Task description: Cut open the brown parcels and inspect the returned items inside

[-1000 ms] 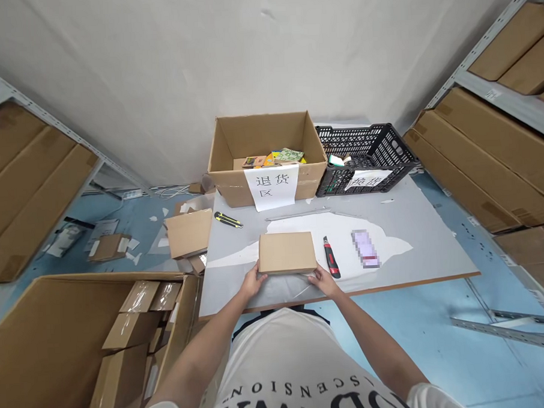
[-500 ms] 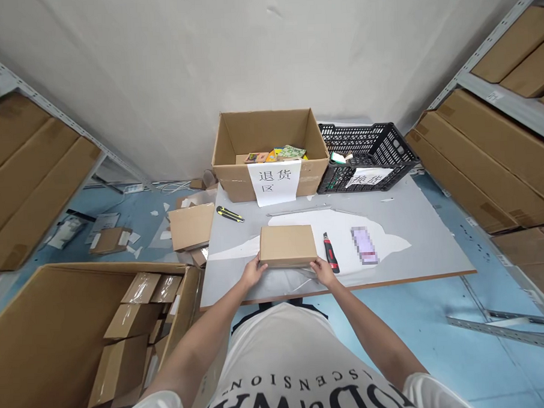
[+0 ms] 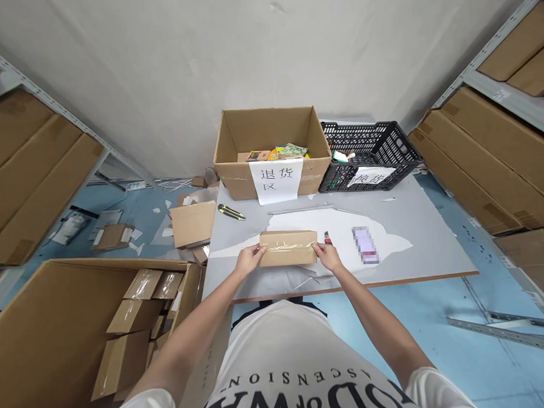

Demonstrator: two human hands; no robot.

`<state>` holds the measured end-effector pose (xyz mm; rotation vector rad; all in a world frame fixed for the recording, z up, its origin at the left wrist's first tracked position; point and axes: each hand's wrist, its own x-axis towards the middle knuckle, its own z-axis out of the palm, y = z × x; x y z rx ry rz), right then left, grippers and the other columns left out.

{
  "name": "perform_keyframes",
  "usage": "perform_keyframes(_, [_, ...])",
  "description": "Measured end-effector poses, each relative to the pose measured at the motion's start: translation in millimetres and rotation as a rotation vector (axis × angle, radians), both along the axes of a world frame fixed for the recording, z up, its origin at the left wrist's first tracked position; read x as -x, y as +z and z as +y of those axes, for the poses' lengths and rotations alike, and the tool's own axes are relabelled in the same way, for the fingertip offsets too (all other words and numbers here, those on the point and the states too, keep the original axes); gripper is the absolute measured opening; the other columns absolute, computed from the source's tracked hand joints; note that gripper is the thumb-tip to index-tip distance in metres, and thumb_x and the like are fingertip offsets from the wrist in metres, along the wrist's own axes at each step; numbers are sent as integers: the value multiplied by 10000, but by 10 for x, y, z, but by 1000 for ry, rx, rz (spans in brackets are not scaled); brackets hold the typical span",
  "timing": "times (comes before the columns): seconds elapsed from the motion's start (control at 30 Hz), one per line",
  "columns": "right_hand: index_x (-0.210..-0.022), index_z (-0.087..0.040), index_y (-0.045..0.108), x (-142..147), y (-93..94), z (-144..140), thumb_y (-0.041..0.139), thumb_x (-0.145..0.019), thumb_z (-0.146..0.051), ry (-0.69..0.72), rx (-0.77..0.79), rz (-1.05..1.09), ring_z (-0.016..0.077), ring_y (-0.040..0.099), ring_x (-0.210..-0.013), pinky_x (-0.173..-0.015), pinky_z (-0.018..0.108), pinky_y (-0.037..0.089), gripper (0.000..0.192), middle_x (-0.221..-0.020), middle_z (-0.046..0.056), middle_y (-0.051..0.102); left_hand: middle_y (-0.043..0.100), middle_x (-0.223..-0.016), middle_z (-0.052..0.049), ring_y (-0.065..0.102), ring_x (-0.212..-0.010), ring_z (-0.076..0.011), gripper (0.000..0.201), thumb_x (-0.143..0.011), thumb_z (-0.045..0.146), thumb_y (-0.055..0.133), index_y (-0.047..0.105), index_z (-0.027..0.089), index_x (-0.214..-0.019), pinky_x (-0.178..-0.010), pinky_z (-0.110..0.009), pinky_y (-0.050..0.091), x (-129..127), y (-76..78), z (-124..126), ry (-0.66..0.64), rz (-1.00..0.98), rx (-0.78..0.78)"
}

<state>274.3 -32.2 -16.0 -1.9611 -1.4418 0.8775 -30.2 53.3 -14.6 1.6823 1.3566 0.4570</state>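
A small brown cardboard box [image 3: 288, 251] is held at the front middle of the table, with a strip of clear tape along its side facing me. My left hand [image 3: 251, 257] grips its left end and my right hand [image 3: 326, 255] grips its right end. Just past my right hand lies a red and black box cutter [image 3: 327, 238], partly hidden by that hand. Farther right is a flat purple item [image 3: 365, 245], blurred out. A yellow and black box cutter [image 3: 231, 212] rests near the table's left edge.
At the back of the table [image 3: 417, 222] stand a large open carton [image 3: 235, 180] with colourful packets inside and a black plastic crate [image 3: 389, 151], both labelled. To my left, a big open carton [image 3: 76, 266] holds several taped boxes. Loaded shelves flank both sides.
The cardboard box has been tipped in both hands, so a taped side now faces me instead of the plain top. My right hand now covers much of the red box cutter.
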Motion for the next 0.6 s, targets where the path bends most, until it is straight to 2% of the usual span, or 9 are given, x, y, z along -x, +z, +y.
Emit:
perform_keyframes(0.2, [-688, -216, 713, -14, -5, 46, 390, -846, -573, -24, 30, -76, 195, 616, -598, -551, 267, 399, 507, -589, 28, 666, 737, -928, -54, 665, -918, -266, 449, -767, 555, 556, 733, 205, -985, -756, -293, 473, 3, -53, 19, 84, 47, 6])
perform_keyframes(0.37, [-687, -208, 728, -37, -61, 91, 424, -818, -597, -65, 40, -26, 192, 611, -565, -546, 278, 431, 511, -540, 21, 650, 736, -926, -64, 659, -958, -277, 475, -752, 557, 579, 723, 189, -1015, -817, -323, 487, 16, -173, 44, 157, -13, 84])
perform_keyframes(0.47, [-761, -202, 745, -58, -111, 122, 465, -798, -602, -97, 40, 27, 212, 640, -611, -578, 294, 469, 489, -572, 28, 671, 716, -1017, -65, 637, -1027, -279, 528, -737, 544, 604, 685, 167, -1098, -889, -342, 482, 29, -253, 7, 167, -132, 141])
perform_keyframes(0.6, [-851, -178, 743, -52, -216, 142, 493, -784, -611, -164, 37, 115, 227, 664, -657, -613, 316, 514, 504, -690, 63, 716, 602, -1237, -60, 564, -1156, -274, 647, -712, 530, 642, 597, 134, -1221, -1034, -376, 402, 42, -314, -113, 175, -321, 192])
